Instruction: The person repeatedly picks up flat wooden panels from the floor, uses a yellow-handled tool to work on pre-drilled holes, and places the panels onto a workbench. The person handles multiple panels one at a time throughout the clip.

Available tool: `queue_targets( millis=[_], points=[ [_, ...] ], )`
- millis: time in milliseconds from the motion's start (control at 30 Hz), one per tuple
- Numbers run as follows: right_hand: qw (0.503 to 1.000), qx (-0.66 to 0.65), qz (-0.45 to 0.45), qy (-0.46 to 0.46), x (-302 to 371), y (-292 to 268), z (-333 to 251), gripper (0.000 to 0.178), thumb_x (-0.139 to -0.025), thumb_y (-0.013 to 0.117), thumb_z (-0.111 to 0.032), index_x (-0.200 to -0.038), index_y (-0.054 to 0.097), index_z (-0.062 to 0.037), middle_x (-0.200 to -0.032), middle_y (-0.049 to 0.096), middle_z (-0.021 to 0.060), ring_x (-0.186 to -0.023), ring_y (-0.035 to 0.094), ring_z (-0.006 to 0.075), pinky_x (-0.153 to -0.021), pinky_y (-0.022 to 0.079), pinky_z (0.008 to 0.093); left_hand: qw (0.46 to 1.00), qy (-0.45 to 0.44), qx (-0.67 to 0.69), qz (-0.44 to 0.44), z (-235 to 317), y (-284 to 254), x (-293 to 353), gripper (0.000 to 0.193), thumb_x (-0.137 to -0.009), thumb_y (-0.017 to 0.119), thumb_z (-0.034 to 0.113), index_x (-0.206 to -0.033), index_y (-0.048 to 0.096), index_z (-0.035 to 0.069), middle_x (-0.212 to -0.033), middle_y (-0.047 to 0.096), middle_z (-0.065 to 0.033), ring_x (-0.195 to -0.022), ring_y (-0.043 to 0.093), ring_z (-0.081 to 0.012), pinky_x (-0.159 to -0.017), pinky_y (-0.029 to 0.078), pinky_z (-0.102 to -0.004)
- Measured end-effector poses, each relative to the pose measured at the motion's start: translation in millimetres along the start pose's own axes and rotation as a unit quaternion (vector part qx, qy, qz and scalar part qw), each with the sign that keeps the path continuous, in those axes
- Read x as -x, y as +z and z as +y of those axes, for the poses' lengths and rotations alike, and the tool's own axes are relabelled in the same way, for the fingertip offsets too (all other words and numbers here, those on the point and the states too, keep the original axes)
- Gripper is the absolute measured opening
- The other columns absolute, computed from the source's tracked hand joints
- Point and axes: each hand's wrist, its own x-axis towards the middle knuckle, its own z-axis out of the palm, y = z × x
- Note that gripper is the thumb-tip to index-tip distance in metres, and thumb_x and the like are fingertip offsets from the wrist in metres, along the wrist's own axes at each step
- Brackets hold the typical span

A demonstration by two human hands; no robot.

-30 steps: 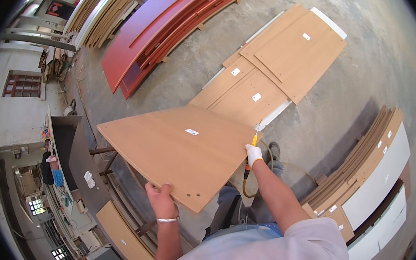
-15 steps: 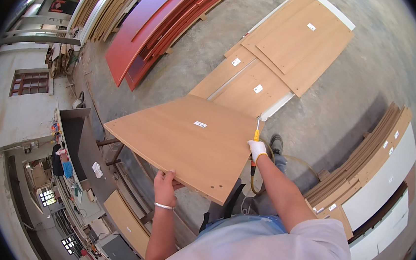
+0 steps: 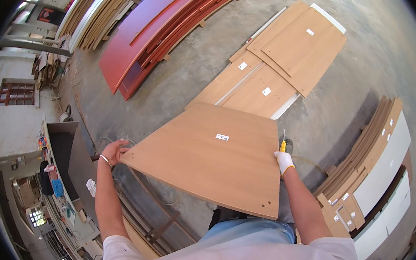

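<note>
A wood-grain panel (image 3: 201, 151) with a white label and two small holes near one corner is held up in front of me. My bare left hand (image 3: 114, 152) is closed on its left corner, thumb on top and fingers at the edge. At the panel's right edge is my right hand (image 3: 284, 161), in a white glove. It is closed round a yellow air blow gun (image 3: 283, 146) whose thin metal nozzle points away from me. The gloved hand also lies against the panel edge; its grip on the wood is partly hidden.
Beyond, similar labelled panels (image 3: 258, 87) lie stacked on the concrete floor. Red boards (image 3: 141, 40) are piled at the far left, and brown and white boards (image 3: 364, 158) at the right. A metal frame (image 3: 160, 225) stands below the panel. A cluttered bench (image 3: 71, 195) is at left.
My left hand has moved left from the panel's near edge to its left corner. The panel and my right hand with the blow gun have shifted right, and the panel has turned slightly.
</note>
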Motion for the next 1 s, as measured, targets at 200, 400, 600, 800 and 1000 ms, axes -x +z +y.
queue_targets(
  millis=[200, 400, 600, 800, 1000],
  points=[
    [0.998, 0.033, 0.05, -0.011, -5.0, -7.4, 30.3, 0.028, -0.082, 0.066, -0.017, -0.099, 0.063, 0.0051, -0.08, 0.067, 0.0139, -0.067, 0.066, 0.0255, -0.055, 0.052, 0.0436, 0.846, -0.304, -0.419, -0.128, -35.9, 49.8, -131.1, 0.061, -0.094, 0.052, 0.054, -0.128, 0.056, 0.003, -0.108, 0.066, -0.0281, -0.091, 0.067, -0.0332, -0.079, 0.052, -0.0496],
    [0.974, 0.161, 0.127, -0.094, 2.9, 0.5, 61.3, 0.03, -0.08, 0.068, -0.019, -0.092, 0.065, 0.008, -0.08, 0.067, 0.0131, -0.071, 0.066, 0.022, -0.062, 0.051, 0.0379, 0.892, -0.052, -0.425, 0.145, -144.7, 72.9, -193.1, 0.08, -0.078, 0.069, 0.058, -0.122, 0.059, -0.009, -0.116, 0.065, -0.0256, -0.106, 0.064, -0.036, -0.091, 0.049, -0.0447],
    [0.969, 0.166, 0.101, -0.154, -14.3, 26.2, 82.1, 0.024, -0.081, 0.069, -0.018, -0.093, 0.066, 0.003, -0.08, 0.067, 0.009, -0.073, 0.063, 0.0179, -0.065, 0.051, 0.035, 0.851, 0.07, -0.453, 0.256, -96.1, 43.5, -116.5, 0.078, -0.076, 0.076, 0.051, -0.107, 0.062, -0.019, -0.109, 0.066, -0.0308, -0.102, 0.066, -0.0352, -0.086, 0.051, -0.0382],
    [0.987, 0.074, -0.046, -0.131, -81.1, 100.2, 95.3, 0.023, -0.087, 0.063, -0.011, -0.108, 0.064, -0.001, -0.087, 0.067, 0.0072, -0.074, 0.064, 0.0178, -0.066, 0.052, 0.0361, 0.878, 0.242, -0.333, 0.245, -3.9, 94.3, -14.2, 0.041, -0.082, 0.077, 0.024, -0.097, 0.065, -0.013, -0.089, 0.071, -0.0195, -0.076, 0.067, -0.022, -0.071, 0.052, -0.0345],
    [0.982, 0.146, -0.042, -0.115, -108.0, 134.4, 66.7, 0.036, -0.079, 0.066, -0.016, -0.113, 0.059, -0.0042, -0.095, 0.066, 0.0129, -0.083, 0.065, 0.0248, -0.07, 0.051, 0.0371, 0.879, 0.325, -0.25, 0.244, 14.7, 228.3, 63.3, 0.021, -0.086, 0.072, 0.013, -0.076, 0.058, 0.002, -0.071, 0.06, -0.0014, -0.061, 0.049, -0.0078, -0.056, 0.042, -0.025]
  ],
)
